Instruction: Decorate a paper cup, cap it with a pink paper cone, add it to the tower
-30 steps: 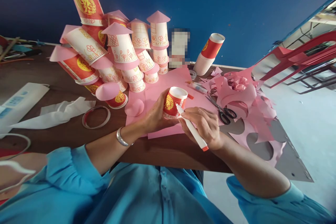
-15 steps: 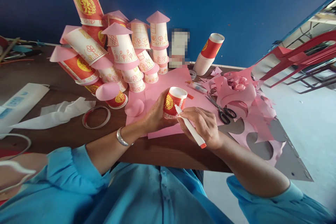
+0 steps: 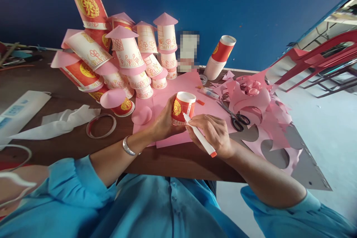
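Observation:
A red paper cup (image 3: 190, 108) with a gold emblem and a white rim stands upright in my left hand (image 3: 164, 119), whose fingers wrap around its left side and base. My right hand (image 3: 213, 132) grips a white marker (image 3: 203, 140) with an orange end. The marker's tip is at the front of the cup, near its lower part; whether it touches is hard to tell. Pink paper (image 3: 173, 139) lies beneath both hands. An orange marker cap (image 3: 200, 102) rests on that paper, just behind the cup.
Decorated paper-cup towers (image 3: 128, 54) with pink cone roofs stand at left. A stack of cups (image 3: 219, 57) leans near the wall. Scissors (image 3: 237, 121), a glue bottle (image 3: 209, 93) and pink paper scraps (image 3: 259, 104) lie right. A tape roll (image 3: 100, 125) lies left.
The view has shifted slightly. My left hand still holds the cup, which looks turned or tilted a little, and the marker's tip stays close to its front.

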{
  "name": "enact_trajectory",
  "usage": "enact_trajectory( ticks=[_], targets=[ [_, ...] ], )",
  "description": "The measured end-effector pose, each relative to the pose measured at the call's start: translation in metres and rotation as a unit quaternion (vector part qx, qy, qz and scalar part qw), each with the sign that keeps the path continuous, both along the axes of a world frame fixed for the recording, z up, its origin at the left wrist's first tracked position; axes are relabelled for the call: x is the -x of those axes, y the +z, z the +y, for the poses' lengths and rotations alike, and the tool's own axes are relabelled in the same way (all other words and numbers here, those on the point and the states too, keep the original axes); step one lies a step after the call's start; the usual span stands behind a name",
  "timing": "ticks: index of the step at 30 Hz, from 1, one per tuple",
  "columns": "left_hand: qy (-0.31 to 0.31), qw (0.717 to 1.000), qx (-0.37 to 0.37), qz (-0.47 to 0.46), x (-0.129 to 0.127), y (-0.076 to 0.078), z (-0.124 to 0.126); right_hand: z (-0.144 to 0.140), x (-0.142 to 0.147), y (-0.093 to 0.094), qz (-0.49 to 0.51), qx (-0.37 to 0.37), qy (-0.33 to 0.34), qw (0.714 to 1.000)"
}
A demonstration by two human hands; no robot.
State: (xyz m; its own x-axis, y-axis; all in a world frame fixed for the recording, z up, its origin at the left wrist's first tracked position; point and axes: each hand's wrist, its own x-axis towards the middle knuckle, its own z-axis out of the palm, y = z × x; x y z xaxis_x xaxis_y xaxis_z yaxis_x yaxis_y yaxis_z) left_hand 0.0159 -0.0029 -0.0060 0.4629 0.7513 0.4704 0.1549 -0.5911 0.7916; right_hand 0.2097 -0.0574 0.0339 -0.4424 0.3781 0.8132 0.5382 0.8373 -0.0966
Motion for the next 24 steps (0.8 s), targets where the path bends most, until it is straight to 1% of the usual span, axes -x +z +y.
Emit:
enact_trajectory(
  ticks=[3,8,12,15,19,24],
  targets=[
    [-0.007,1.000,0.020,-0.009,0.0004,0.0003,0.0001,0.0002,-0.0003,0.0002,0.003,-0.005,-0.001,1.000],
    [-0.040,0.994,0.088,-0.042,0.0017,0.0026,0.0003,0.0011,-0.0015,0.0038,0.015,-0.011,-0.011,1.000],
    [-0.040,0.989,0.130,-0.056,0.0017,0.0066,-0.0001,0.0027,-0.0031,0.0058,0.017,-0.022,-0.020,0.999],
    [-0.048,0.987,0.143,-0.062,0.0021,0.0083,-0.0003,0.0034,-0.0044,0.0061,0.020,-0.024,-0.024,0.999],
    [-0.059,0.985,0.144,-0.071,0.0033,0.0087,-0.0001,0.0036,-0.0054,0.0067,0.018,-0.020,-0.029,0.999],
    [-0.060,0.984,0.156,-0.062,0.0048,0.0097,-0.0004,0.0041,-0.0058,0.0073,0.017,-0.030,-0.034,0.999]
  ],
)
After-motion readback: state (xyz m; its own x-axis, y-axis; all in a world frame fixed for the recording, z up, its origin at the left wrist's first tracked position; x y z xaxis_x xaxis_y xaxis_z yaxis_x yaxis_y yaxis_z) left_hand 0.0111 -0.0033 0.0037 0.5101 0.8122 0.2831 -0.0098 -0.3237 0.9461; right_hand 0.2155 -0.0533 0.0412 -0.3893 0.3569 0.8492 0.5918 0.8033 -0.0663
